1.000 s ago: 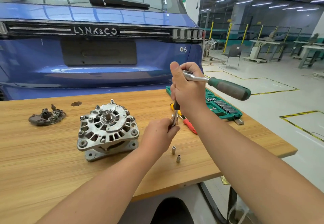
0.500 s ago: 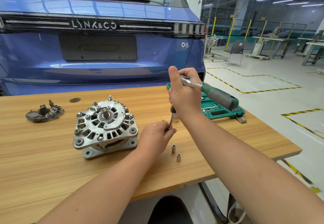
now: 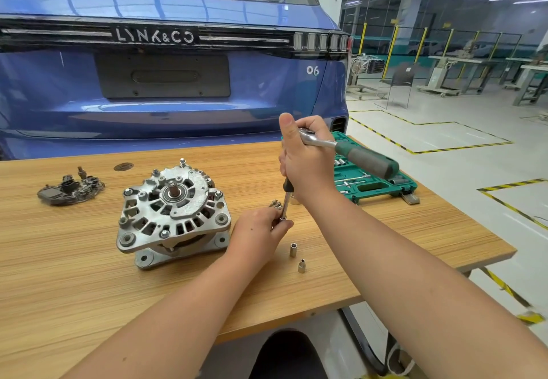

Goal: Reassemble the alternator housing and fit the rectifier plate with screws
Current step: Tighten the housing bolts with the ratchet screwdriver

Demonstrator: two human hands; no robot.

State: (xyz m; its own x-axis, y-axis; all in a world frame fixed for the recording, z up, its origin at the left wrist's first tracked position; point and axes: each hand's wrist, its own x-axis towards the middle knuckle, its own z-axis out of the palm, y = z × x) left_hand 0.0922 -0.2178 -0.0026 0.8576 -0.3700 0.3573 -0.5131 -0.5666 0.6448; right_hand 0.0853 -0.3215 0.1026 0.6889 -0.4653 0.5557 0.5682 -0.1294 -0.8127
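The right hand (image 3: 308, 159) grips the ratchet (image 3: 350, 153) upright while the left hand (image 3: 261, 230) pinches its extension tip, probably fitting a socket, the alternator (image 3: 173, 209) waiting beside them on the desk (image 3: 385, 230), rectifier plate (image 3: 71, 190) well apart.

Sitting on one desk (image 3: 89, 260) are one alternator (image 3: 173, 211), one rectifier plate (image 3: 69, 189), two loose sockets (image 3: 293, 249), and one green tool case (image 3: 376, 184). Two hands (image 3: 261, 230) are sharing one ratchet (image 3: 350, 153). One blue car (image 3: 166, 82) is standing behind.
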